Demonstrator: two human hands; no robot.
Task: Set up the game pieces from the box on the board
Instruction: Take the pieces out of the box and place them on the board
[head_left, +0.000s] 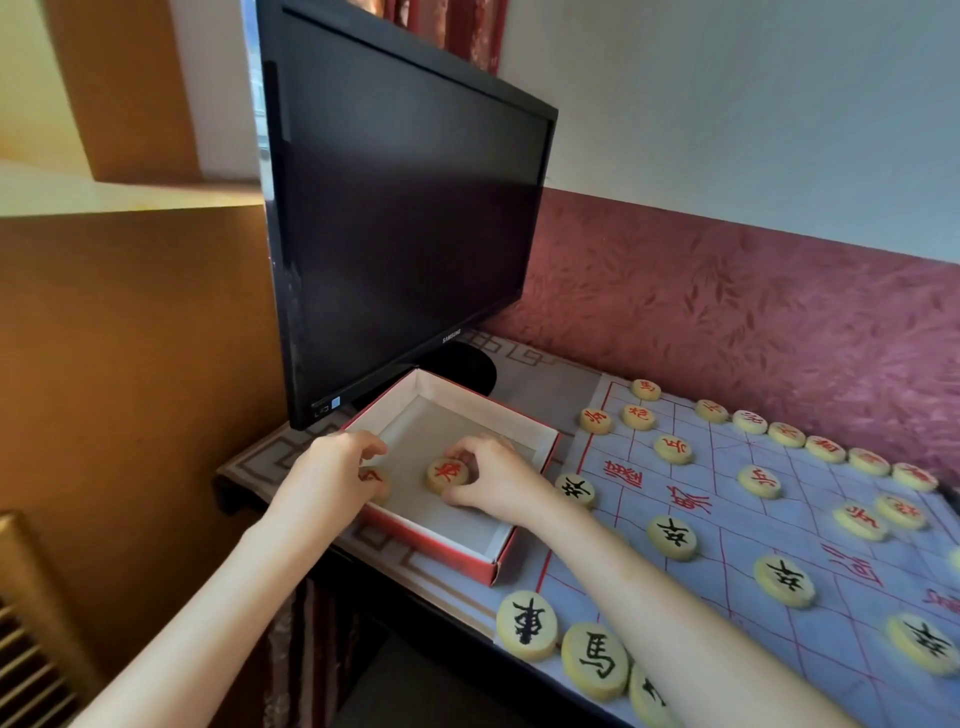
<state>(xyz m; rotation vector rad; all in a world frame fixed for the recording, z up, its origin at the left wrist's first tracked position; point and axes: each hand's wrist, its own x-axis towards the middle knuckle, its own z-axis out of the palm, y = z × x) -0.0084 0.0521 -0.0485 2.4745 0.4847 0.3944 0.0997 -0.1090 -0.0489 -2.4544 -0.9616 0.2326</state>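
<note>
A shallow red cardboard box (470, 558) with a white inside stands left of the paper game board (769, 519). My right hand (491, 480) reaches into the box, its fingertips pinching a round cream piece with a red character (445, 474). My left hand (332, 475) curls at the box's left wall over another red-marked piece (375, 479), which is mostly hidden. Several red-marked pieces (672, 449) line the board's far side. Black-marked pieces (672, 538) sit on the near side.
A black monitor (405, 208) on its stand rises right behind the box. A patterned dark-red wall (753, 322) borders the board's far edge. The table's front edge runs just below the box, with a brown wall to the left.
</note>
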